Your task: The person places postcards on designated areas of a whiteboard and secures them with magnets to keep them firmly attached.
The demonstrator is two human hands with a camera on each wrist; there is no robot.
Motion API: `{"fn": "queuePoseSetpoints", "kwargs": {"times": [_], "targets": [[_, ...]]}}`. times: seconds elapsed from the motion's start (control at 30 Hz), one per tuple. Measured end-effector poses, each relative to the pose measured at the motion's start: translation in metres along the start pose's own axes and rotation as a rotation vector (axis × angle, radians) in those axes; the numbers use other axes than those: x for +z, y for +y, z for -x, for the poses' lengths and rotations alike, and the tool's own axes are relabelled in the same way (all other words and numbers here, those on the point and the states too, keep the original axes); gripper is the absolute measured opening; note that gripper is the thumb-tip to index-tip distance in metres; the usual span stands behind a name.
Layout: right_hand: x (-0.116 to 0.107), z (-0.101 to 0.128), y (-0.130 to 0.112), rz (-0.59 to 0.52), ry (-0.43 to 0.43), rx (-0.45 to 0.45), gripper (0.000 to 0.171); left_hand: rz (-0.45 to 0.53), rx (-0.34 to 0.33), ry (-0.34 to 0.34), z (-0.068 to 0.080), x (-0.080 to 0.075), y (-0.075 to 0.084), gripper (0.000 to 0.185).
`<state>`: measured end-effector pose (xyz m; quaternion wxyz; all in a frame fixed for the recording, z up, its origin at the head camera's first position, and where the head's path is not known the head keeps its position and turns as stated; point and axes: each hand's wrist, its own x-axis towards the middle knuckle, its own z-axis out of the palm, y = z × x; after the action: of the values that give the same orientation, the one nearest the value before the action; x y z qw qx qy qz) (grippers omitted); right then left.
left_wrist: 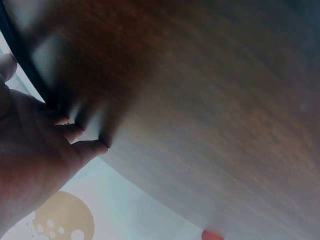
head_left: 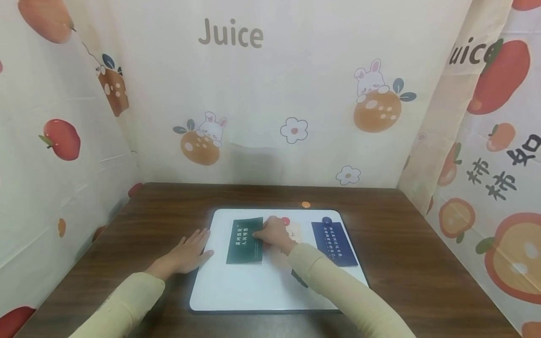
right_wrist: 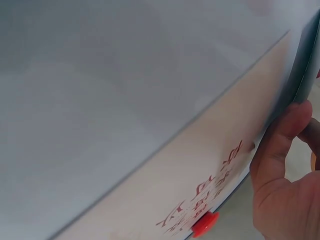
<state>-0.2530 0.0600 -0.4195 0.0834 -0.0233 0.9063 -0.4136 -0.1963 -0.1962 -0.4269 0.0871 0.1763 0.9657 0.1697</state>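
Observation:
A whiteboard (head_left: 236, 291) lies flat on the wooden table. My right hand (head_left: 275, 236) pinches the right edge of a green card (head_left: 241, 251) with white writing, over the board's left half. Seen from the right wrist, the thumb presses on the card's dark edge (right_wrist: 302, 62). Beside this hand is a cream card (right_wrist: 185, 165) with red characters, a red magnet (right_wrist: 205, 224) at its edge. My left hand (head_left: 189, 252) rests at the board's left edge, fingers extended; in the left wrist view its fingertips (left_wrist: 102, 147) touch the table.
On the board's right side lies a blue card (head_left: 338, 249) with a dark blue magnet (head_left: 327, 220) at its top. An orange disc (head_left: 306, 204) sits beyond the board's far edge. Something dark (head_left: 299, 278) is partly hidden under the right forearm. A printed curtain (head_left: 262, 94) surrounds the table.

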Motion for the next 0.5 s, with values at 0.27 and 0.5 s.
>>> {"fn": "queuePoseSetpoints", "kwargs": {"times": [0.27,0.5], "targets": [[0.0015,0.0001,-0.0011,0.017,0.003,-0.016,0.039,-0.001,-0.001,0.008,-0.0006,0.0002,-0.0011,0.069],[0.0009,0.0019,-0.0039,0.052,0.007,-0.036,0.049,-0.005,0.004,0.006,-0.0008,-0.0001,0.0002,0.069]]}}
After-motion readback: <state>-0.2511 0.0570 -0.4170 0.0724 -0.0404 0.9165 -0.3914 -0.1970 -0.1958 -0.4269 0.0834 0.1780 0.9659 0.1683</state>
